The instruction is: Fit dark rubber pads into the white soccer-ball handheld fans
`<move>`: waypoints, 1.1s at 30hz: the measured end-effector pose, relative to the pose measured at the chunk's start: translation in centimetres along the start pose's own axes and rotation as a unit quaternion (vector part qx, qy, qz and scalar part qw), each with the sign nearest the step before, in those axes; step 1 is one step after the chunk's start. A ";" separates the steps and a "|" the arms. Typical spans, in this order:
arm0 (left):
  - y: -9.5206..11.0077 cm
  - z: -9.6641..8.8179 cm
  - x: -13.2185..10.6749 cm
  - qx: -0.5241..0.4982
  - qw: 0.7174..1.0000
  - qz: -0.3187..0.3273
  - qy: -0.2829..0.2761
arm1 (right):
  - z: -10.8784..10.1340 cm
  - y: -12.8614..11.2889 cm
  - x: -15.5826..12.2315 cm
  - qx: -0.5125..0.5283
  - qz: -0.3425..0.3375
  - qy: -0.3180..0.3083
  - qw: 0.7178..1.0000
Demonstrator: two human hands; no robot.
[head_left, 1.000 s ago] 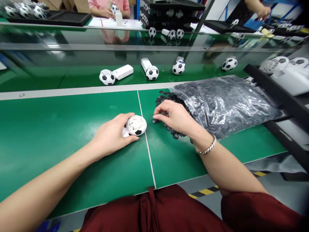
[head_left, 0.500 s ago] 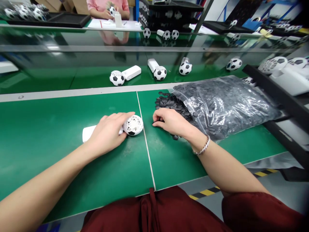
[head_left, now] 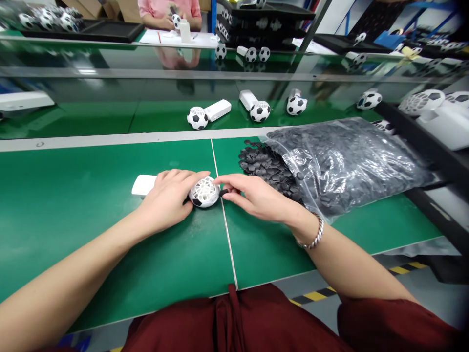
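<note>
Head view: green worktop (head_left: 80, 195), conveyor (head_left: 157, 115) beyond, left hand (head_left: 168, 196) round ball (head_left: 205, 193), right hand (head_left: 260, 195) tight on black piece (head_left: 223, 192).

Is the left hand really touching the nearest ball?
Touching: the head view shows the left hand curled against the nearest ball, with no gap between them.

Dark red garment (head_left: 183, 325), seemingly a waist tie (head_left: 233, 313), loose right sleeve (head_left: 384, 320), 1 twisted silver-toned bracelet (head_left: 319, 235)

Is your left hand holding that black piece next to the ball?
No, the right hand holds the black piece, while the left hand grips the ball.
</note>
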State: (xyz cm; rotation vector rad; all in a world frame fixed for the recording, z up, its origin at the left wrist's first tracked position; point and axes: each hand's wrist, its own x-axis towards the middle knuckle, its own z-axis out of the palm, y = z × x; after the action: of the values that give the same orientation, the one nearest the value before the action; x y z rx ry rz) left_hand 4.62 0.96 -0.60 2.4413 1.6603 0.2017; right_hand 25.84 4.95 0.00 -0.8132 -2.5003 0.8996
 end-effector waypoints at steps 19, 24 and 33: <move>1.0 0.9 -0.1 -0.036 0.997 -0.029 0.062 | 1.5 0.6 0.5 0.127 0.022 0.050 0.990; 1.3 1.0 -0.2 -0.034 0.996 -0.029 0.072 | 2.0 0.9 0.5 0.158 0.024 0.056 0.986; 1.4 1.1 -0.1 -0.055 0.995 -0.020 0.081 | 2.6 1.0 0.7 0.179 0.066 0.068 0.979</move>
State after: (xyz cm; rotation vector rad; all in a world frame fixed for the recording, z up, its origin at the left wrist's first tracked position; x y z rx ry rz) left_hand 6.14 0.31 -1.31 2.3629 1.7095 0.4836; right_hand 24.40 4.85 -2.50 -0.8891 -2.1011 1.2472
